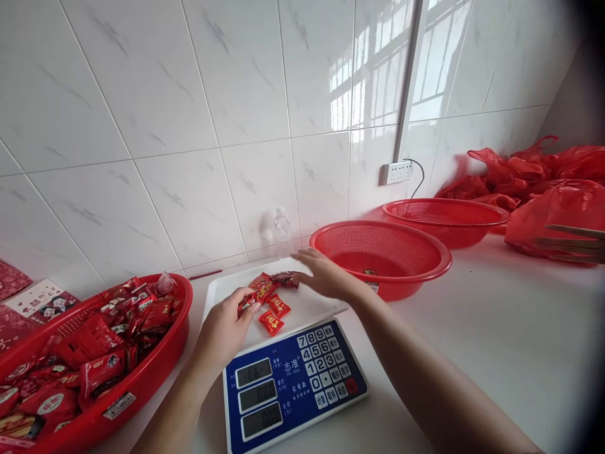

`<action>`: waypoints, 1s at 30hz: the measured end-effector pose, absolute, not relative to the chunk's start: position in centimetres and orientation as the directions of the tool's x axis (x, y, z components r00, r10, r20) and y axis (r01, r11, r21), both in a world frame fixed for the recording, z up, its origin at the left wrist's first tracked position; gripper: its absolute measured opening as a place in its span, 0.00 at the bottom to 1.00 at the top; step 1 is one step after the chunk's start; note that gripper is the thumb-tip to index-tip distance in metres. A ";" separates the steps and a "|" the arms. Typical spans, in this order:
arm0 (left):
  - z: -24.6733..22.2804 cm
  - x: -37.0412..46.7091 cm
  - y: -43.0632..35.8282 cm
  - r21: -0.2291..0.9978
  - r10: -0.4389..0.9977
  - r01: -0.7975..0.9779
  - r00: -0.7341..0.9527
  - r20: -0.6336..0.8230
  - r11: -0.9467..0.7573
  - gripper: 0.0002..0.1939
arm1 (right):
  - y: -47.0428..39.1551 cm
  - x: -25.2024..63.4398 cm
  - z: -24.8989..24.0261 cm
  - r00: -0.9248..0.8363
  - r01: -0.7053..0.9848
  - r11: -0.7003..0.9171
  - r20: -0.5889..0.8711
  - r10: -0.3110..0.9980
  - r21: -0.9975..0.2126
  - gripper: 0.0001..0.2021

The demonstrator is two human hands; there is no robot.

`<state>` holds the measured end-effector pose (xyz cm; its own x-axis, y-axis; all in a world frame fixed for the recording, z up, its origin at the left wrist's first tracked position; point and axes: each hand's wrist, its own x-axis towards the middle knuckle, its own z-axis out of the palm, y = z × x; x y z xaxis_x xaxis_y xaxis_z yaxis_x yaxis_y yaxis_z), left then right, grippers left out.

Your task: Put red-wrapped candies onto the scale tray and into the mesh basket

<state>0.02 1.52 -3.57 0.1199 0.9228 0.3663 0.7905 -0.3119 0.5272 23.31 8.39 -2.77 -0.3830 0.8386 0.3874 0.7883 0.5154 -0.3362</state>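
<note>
A digital scale (pixel 295 381) with a blue keypad panel stands in front of me. On its white pan (pixel 316 302) lie several small red-wrapped candies (pixel 271 323) and larger red packets (pixel 263 287). My left hand (pixel 227 325) is at the pan's left side, thumb and fingers pinched on a small red packet (pixel 246 304). Over the right side of the pan hovers my right hand (pixel 321 275), fingers stretched out beside a dark red packet (pixel 286 279); I see nothing held in it.
To the left, a red basket (pixel 186 312) is heaped with red snack packets. Two red colanders (pixel 326 243) stand at the right, the nearer one with a small item inside. Behind are a clear bottle (pixel 282 225), a power strip (pixel 397 172) and red plastic bags (pixel 558 214).
</note>
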 end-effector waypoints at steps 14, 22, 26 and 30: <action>-3.1 0.2 1.1 0.516 0.937 0.811 0.107 0.331 -0.275 0.14 | 8.1 21.3 -3.4 -0.423 0.798 0.534 0.373 0.826 -0.280 0.11; -3.9 -0.3 1.8 0.511 0.915 0.789 0.154 0.372 -0.340 0.15 | 8.0 26.1 -0.8 0.089 0.892 0.166 0.523 0.848 -0.420 0.13; -4.0 -0.2 1.9 0.524 0.930 0.799 0.115 0.350 -0.296 0.16 | 8.0 27.9 -0.6 0.192 0.915 0.037 0.516 0.835 -0.401 0.17; -3.9 -0.1 1.6 0.594 0.934 0.752 0.079 0.349 -0.286 0.09 | 6.6 24.3 -1.4 -0.135 0.738 0.436 0.520 0.843 -0.515 0.18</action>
<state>-0.10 1.65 -3.91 0.0786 0.9336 0.3495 0.7520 -0.2857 0.5940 24.26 6.62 -1.37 -0.1347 0.8433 0.5203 0.7383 0.4356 -0.5149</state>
